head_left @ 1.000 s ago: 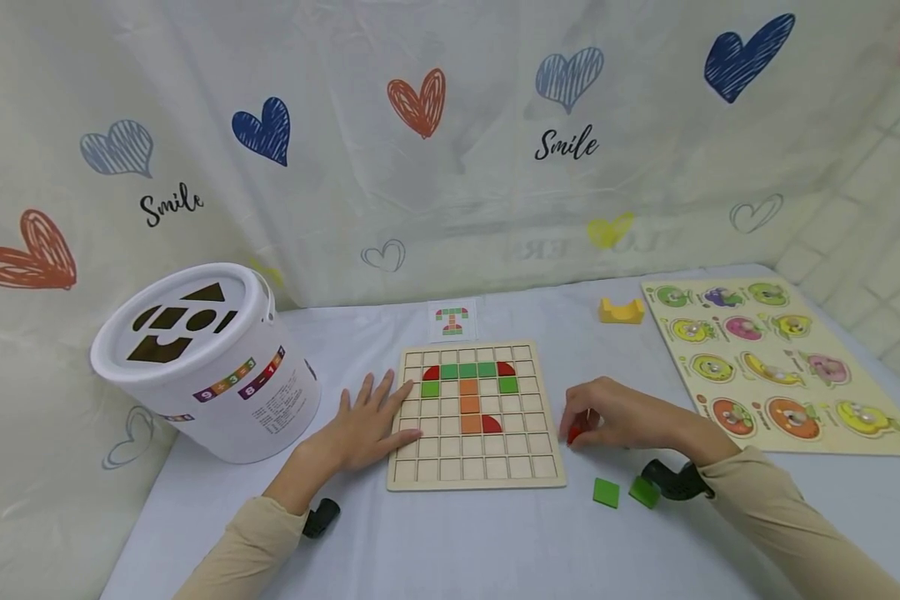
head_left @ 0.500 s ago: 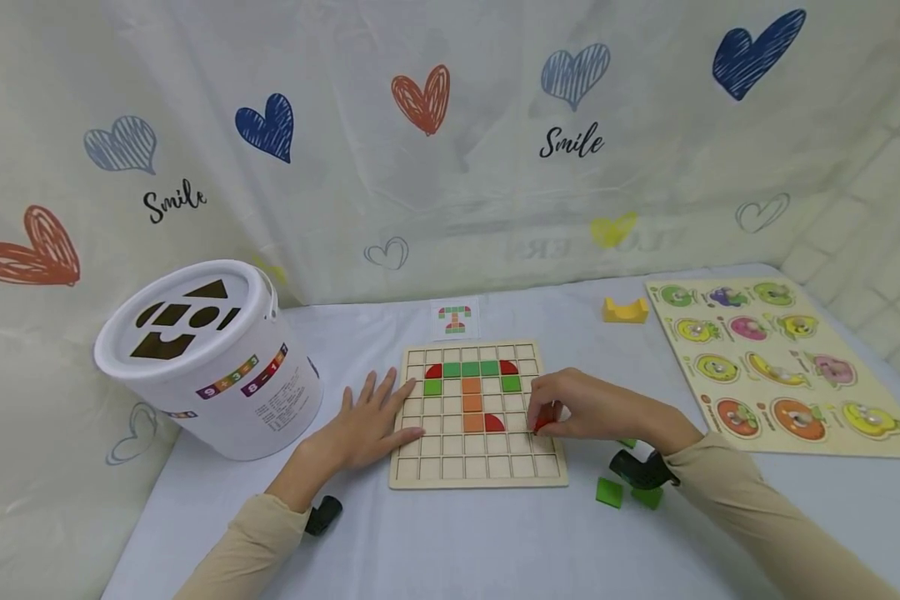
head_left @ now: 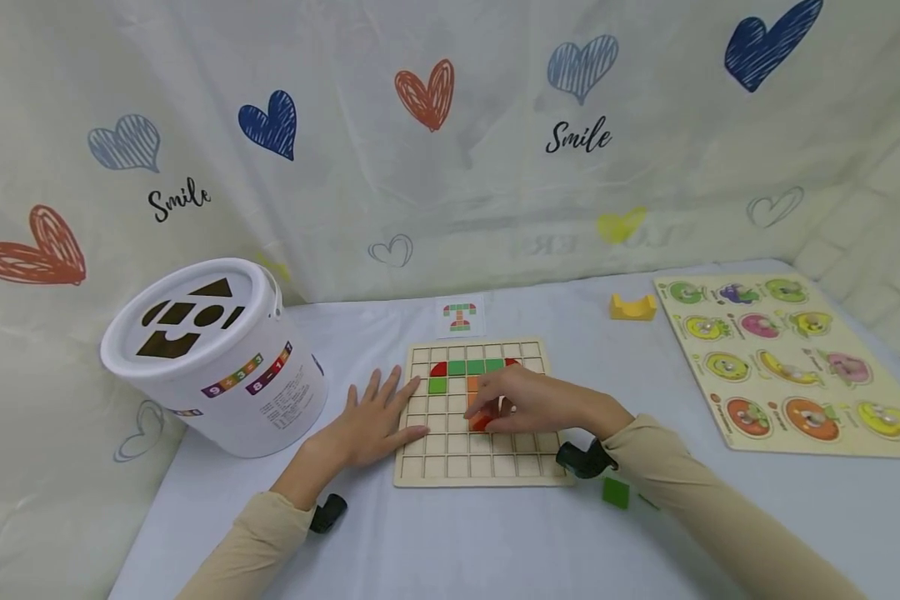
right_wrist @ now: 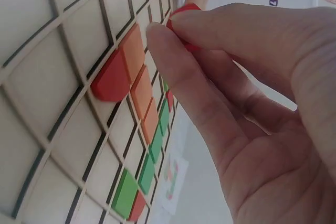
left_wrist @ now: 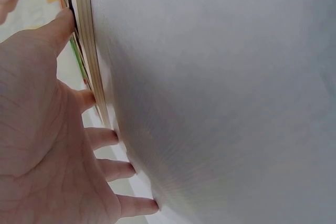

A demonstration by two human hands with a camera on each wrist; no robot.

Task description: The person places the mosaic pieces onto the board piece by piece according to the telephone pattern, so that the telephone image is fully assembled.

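Note:
A wooden grid board (head_left: 450,472) lies on the table, with red, green and orange tiles set in a T-like pattern. Over its middle, my right hand (head_left: 536,404) pinches a red tile (right_wrist: 186,11) between thumb and index finger. In the right wrist view, a red quarter-round tile (right_wrist: 111,80) sits in a cell beside the column of orange tiles (right_wrist: 133,51). My left hand (head_left: 367,427) lies spread with straight fingers at the board's left edge; its thumb touches the rim in the left wrist view. The right hand hides part of the pattern from the head view.
Behind the board lies a small pattern card (head_left: 461,316). Green tiles (head_left: 616,492) lie by the right forearm, partly hidden. A white bucket (head_left: 217,367) with shaped holes stands left. A yellow block (head_left: 633,309) and a fruit puzzle board (head_left: 780,350) are at right.
My right hand has carried the red tile leftward from the table right of the board to over the board's middle. The left hand has stayed at the board's left edge.

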